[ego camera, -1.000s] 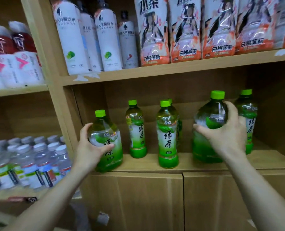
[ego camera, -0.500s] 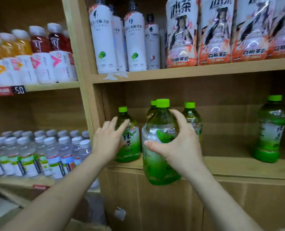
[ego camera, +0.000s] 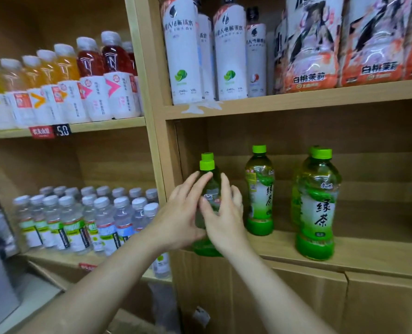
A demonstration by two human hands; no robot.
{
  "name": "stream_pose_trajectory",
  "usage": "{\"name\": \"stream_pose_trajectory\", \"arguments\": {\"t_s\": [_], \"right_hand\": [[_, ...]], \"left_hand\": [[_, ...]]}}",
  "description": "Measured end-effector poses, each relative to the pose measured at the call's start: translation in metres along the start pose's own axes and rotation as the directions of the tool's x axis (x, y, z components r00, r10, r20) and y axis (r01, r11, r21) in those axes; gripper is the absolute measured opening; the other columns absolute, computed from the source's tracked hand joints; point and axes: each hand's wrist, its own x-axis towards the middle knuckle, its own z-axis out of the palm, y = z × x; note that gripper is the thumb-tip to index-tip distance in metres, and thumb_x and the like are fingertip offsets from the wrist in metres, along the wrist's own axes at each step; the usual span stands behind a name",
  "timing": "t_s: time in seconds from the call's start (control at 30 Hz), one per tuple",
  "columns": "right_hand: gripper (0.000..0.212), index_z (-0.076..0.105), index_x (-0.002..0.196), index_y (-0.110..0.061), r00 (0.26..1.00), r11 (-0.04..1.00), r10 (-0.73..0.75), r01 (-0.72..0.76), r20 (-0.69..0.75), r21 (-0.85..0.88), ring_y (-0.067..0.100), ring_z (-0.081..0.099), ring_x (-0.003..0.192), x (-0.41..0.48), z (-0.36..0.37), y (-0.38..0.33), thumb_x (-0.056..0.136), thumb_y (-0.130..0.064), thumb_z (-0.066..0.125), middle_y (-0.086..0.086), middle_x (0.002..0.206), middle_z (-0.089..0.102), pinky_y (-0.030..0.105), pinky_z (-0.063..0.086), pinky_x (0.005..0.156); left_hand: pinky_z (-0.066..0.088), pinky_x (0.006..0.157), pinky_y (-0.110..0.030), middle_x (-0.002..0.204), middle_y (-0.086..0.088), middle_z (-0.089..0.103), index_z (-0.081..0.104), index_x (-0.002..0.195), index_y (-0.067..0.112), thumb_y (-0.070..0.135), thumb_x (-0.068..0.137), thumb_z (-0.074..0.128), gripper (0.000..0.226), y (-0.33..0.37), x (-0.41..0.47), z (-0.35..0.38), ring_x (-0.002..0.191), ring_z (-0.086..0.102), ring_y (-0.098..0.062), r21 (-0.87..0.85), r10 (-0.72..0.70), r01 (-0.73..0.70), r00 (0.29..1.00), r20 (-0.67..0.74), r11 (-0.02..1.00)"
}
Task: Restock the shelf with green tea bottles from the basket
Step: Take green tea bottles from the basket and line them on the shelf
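Note:
A green tea bottle [ego camera: 210, 188] with a green cap stands at the left end of the wooden shelf [ego camera: 359, 255], near its front edge. My left hand [ego camera: 176, 214] cups its left side and my right hand [ego camera: 225, 216] wraps its right side, thumb across the label. A second green cap shows right behind it. Further right stand another green tea bottle [ego camera: 259, 194] and a nearer one [ego camera: 317, 208] with a further bottle close behind it. The basket is not in view.
A wooden upright [ego camera: 152, 121] borders the shelf on the left. Beyond it are several small water bottles [ego camera: 79, 220] and, above, orange and red drinks [ego camera: 79, 85]. Tall white bottles [ego camera: 183, 51] and peach tea packs [ego camera: 313, 49] fill the upper shelf. Cardboard panels [ego camera: 296, 300] sit below.
My right hand has carried the bottle leftward to the shelf's left end, in front of the bottle my left hand was touching. The view has swung left, and both hands now meet on that bottle.

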Motion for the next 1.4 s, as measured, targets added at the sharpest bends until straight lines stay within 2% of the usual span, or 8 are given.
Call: {"name": "stream_pose_trajectory", "arguments": {"t_s": [0.13,0.4,0.5,0.6,0.8,1.13,1.23,1.4], "right_hand": [[0.062,0.015,0.15,-0.033,0.994,0.996,-0.022,0.012,0.105,0.092,0.013,0.022,0.143,0.0,-0.023,0.001,0.097,-0.036,0.046,-0.007,0.158,0.018,0.032,0.022,0.113],[0.057,0.037,0.138,-0.027,0.962,0.987,-0.096,0.058,-0.256,-0.152,0.019,0.051,0.112,0.006,-0.056,0.028,0.087,-0.011,0.057,0.0,0.123,0.037,0.021,0.036,0.086],[0.068,0.031,0.14,-0.026,0.954,0.968,-0.097,0.024,-0.285,-0.251,0.024,0.041,0.12,0.008,-0.062,0.041,0.083,-0.01,0.062,0.006,0.129,0.034,0.023,0.032,0.09],[0.085,0.014,0.147,-0.031,0.97,0.961,0.009,-0.076,-0.243,-0.267,0.031,0.033,0.13,0.012,-0.064,0.053,0.082,-0.013,0.066,0.012,0.141,0.031,0.038,0.034,0.103],[0.087,0.008,0.148,-0.026,0.967,0.967,0.196,-0.218,-0.165,-0.13,0.033,0.057,0.115,0.026,-0.063,0.069,0.085,-0.019,0.066,0.01,0.129,0.059,0.045,0.048,0.095],[0.076,0.028,0.144,-0.018,0.955,0.957,0.175,-0.222,-0.241,-0.187,0.032,0.058,0.116,0.038,-0.061,0.078,0.082,-0.026,0.072,0.01,0.125,0.062,0.041,0.049,0.092],[0.073,0.034,0.14,-0.021,0.947,0.966,0.234,-0.252,-0.222,-0.058,0.029,0.056,0.119,0.045,-0.061,0.087,0.08,-0.02,0.074,0.006,0.128,0.06,0.045,0.049,0.096],[0.059,0.041,0.133,-0.027,0.924,0.912,0.348,-0.294,-0.161,0.287,0.022,0.061,0.107,0.049,-0.055,0.101,0.084,-0.006,0.067,-0.002,0.127,0.057,0.046,0.059,0.076]], "left_hand": [[0.035,0.106,-0.041,0.156,-0.001,0.017,-0.007,0.144,0.04,0.056,0.063,0.075,0.117,0.002,-0.003,0.01,0.138,0.028,-0.023,0.319,-0.04,0.089,0.986,-0.159,0.944],[0.025,0.104,-0.041,0.152,-0.016,0.021,-0.005,0.144,0.046,0.061,0.071,0.067,0.104,0.007,0.016,0.017,0.137,0.03,-0.029,0.571,-0.132,0.193,0.98,-0.146,0.798],[0.026,0.098,-0.045,0.151,-0.019,0.022,-0.003,0.144,0.043,0.06,0.071,0.066,0.101,0.002,0.026,0.023,0.138,0.025,-0.031,0.626,-0.13,0.202,0.979,-0.159,0.753],[0.029,0.094,-0.045,0.149,-0.023,0.024,0.0,0.144,0.039,0.058,0.072,0.066,0.1,0.002,0.036,0.028,0.135,0.028,-0.033,0.681,-0.122,0.192,0.981,-0.151,0.706],[0.047,0.088,-0.04,0.152,-0.026,0.013,0.002,0.146,0.033,0.039,0.078,0.07,0.096,0.003,0.062,0.039,0.135,0.025,-0.037,0.6,-0.213,0.206,0.975,-0.061,0.773],[0.041,0.099,-0.047,0.155,-0.019,-0.001,0.001,0.148,0.035,0.013,0.079,0.071,0.1,-0.017,0.12,0.065,0.142,0.005,-0.039,0.422,-0.324,0.292,0.946,0.006,0.859],[0.041,0.099,-0.045,0.153,-0.018,0.003,0.009,0.147,0.035,0.006,0.076,0.071,0.099,-0.021,0.113,0.07,0.14,0.008,-0.039,0.363,-0.276,0.275,0.96,-0.051,0.89],[0.045,0.098,-0.043,0.153,-0.021,0.005,0.021,0.141,0.028,-0.008,0.08,0.055,0.079,-0.029,0.092,0.076,0.14,0.01,-0.041,0.475,-0.167,0.172,0.985,-0.053,0.863]]}}
